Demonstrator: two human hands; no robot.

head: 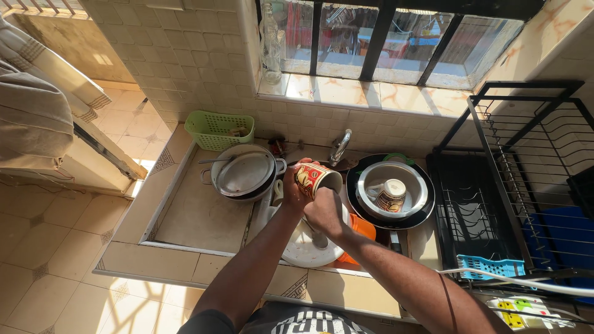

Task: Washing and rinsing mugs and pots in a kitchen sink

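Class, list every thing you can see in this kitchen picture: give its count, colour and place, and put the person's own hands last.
patterned mug: one, red and cream, held over the sink
second mug: one, patterned, inside the metal bowl
metal bowl: one, silver, on a dark pan right of the tap
tap: one, silver, behind the sink
pot with lid: one, silver, left counter
basket: one, green, back left
white plate: one, in the sink
dish rack: one, black, right
left hand: grips the mug
right hand: at the mug's mouth
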